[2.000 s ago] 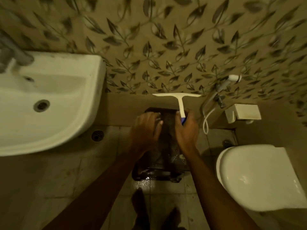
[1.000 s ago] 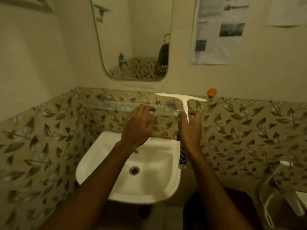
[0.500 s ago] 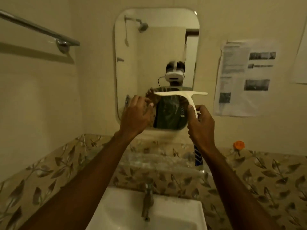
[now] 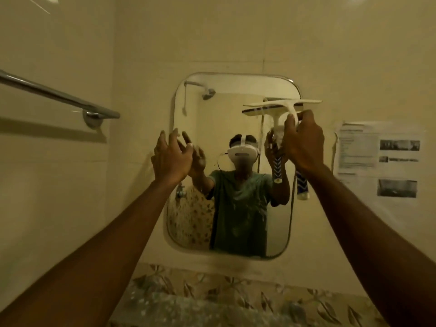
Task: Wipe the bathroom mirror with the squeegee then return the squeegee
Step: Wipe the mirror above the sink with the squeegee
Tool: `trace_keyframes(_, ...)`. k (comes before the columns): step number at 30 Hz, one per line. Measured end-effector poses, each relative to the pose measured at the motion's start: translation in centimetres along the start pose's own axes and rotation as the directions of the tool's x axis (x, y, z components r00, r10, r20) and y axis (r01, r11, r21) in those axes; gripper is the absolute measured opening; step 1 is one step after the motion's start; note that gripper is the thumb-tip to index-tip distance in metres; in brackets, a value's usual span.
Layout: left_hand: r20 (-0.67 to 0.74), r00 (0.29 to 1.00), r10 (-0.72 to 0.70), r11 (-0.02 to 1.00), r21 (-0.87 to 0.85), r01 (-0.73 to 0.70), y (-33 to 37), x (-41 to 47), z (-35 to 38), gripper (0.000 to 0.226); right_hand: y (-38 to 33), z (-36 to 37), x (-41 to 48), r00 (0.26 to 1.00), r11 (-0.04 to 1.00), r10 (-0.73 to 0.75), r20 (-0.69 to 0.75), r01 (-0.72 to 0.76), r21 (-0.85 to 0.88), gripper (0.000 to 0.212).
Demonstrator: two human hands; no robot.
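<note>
The rounded bathroom mirror (image 4: 195, 109) hangs on the cream wall straight ahead. A white squeegee (image 4: 283, 103) with a blue patterned handle is held up at the mirror's upper right corner, its blade level and close to the glass. My right hand (image 4: 304, 142) is shut on its handle, and the handle's blue end sticks out below the hand. My left hand (image 4: 171, 156) is raised before the mirror's left edge, fingers spread, holding nothing. The glass reflects both arms and a person in a green shirt.
A chrome towel rail (image 4: 59, 96) runs along the left wall. Printed paper sheets (image 4: 377, 159) are stuck on the wall right of the mirror. Leaf-patterned tiles (image 4: 236, 298) and a glass shelf lie below the mirror.
The view has tilted up from the floor and sink to the mirror. My right hand has lifted the squeegee to the mirror's upper right. My left hand has risen and opened.
</note>
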State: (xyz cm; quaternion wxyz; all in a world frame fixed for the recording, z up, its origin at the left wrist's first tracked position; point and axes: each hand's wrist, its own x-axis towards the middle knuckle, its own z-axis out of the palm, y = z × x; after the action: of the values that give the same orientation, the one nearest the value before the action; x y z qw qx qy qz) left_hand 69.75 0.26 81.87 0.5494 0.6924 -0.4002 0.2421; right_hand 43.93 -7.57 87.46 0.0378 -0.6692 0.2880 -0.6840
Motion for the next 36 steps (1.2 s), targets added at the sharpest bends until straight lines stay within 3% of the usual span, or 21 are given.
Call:
trace_keyframes(7, 0.029, 0.999, -0.046, 0.988, -0.144, 0.050, -2.4, 2.3, 1.3, 0.046, -1.1, 2.0, 4.4, 0.993, 0.982, -0.104, -0.050, 0.095, -0.161, 0.032)
trace_keyframes(14, 0.012, 0.986, -0.165, 0.933, -0.323, 0.161, -3.1, 4.3, 1.9, 0.037, -2.3, 3.1, 6.3, 0.999, 0.949, -0.035, -0.029, 0.024, -0.315, 0.047)
trace_keyframes(20, -0.123, 0.992, -0.025, 0.970, -0.243, -0.006, -4.2, 5.9, 2.3, 0.043, -2.2, 3.3, 4.6, 1.000, 0.947, 0.002, -0.011, -0.006, -0.320, 0.047)
trace_keyframes(26, -0.174, 0.982, 0.078, 0.970, -0.215, -0.116, -4.5, 6.7, 2.3, 0.045, 1.9, 3.7, -4.8, 0.990, 0.960, 0.119, 0.073, -0.096, -0.263, 0.027)
trace_keyframes(28, -0.171, 0.980, 0.098, 0.971, -0.200, -0.132, -4.6, 6.8, 2.1, 0.049, 2.4, 3.2, -6.6, 0.985, 0.954, 0.142, 0.093, -0.112, -0.280, 0.031)
trace_keyframes(31, -0.144, 0.986, 0.086, 0.978, -0.177, -0.111, -4.6, 6.8, 2.0, 0.052, 1.3, 2.2, -5.0, 0.988, 0.941, 0.113, 0.102, -0.073, -0.329, 0.041)
trace_keyframes(36, -0.147, 0.989, 0.028, 0.978, -0.201, -0.058, -4.7, 6.6, 2.1, 0.053, -2.1, 1.0, 3.6, 0.999, 0.926, -0.030, -0.010, 0.024, -0.376, 0.042)
